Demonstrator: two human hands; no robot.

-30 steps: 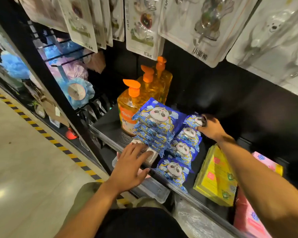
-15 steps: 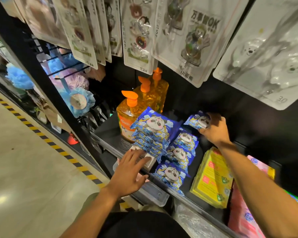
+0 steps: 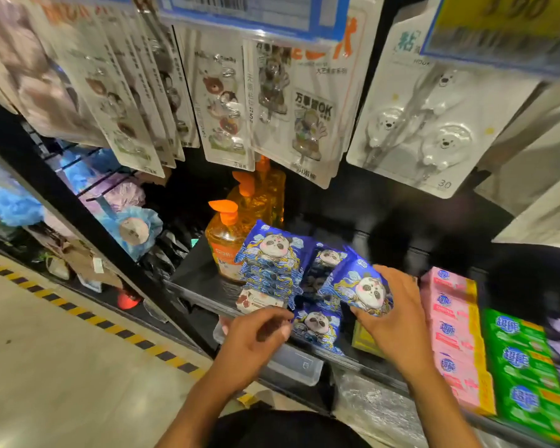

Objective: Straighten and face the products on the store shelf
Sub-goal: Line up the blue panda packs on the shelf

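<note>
Right hand [image 3: 401, 318] clamped on a panda pack [image 3: 364, 286] over the near row of the shelf [image 3: 194, 276]; left hand [image 3: 253, 337] curled beside the leaning stack [image 3: 272, 266], grip unclear. Liable to topple off the edge if nudged.

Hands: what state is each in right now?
Left hand: fingers curled; whether it holds anything cannot be told.
Right hand: holding a panda packet.
</note>
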